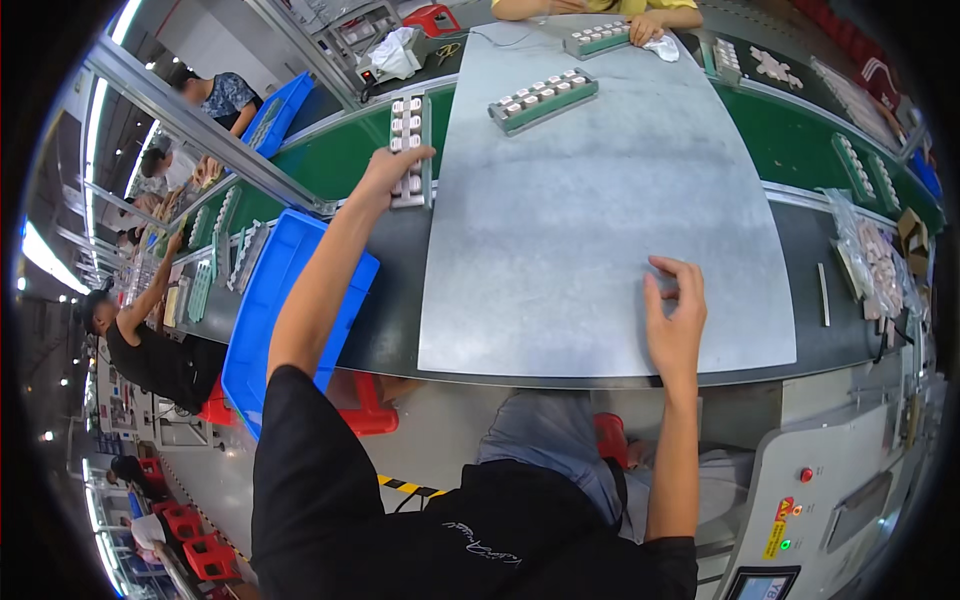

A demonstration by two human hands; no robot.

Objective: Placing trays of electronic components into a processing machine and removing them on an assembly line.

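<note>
My left hand grips the lower part of a long, narrow green-and-grey tray filled with two rows of small white parts. The tray stands lengthwise away from me, over the green belt at the left edge of a large grey metal sheet. Above the sheet's near right part is my right hand, its fingers curled and apart from the thumb, with nothing in it. A similar loaded tray lies slanted at the sheet's far end. Beyond it, a person in yellow has a hand on another such tray.
Under my left forearm is a blue bin. The green conveyor belt runs across beneath the sheet, carrying further trays at the right. Bagged pinkish parts lie at the right, above a control panel. Other people work along the left.
</note>
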